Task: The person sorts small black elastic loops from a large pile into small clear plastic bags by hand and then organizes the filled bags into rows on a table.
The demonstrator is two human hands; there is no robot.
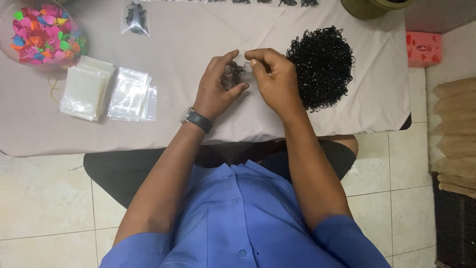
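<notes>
Pale cloth covers the counter [173, 44], seen from above. At far left sits a clear bag of bright coloured pieces [42, 32], with stacks of small clear plastic bags [106, 92] just below it. In the middle, the left hand [218, 87], a dark watch [197, 119] on its wrist, curls its grip around a small bunch of black elastic bands [235, 73]. The right hand [275, 79] pinches the same bunch, thumb and forefinger closed. Just right lies a large heap of black bands [322, 64].
</notes>
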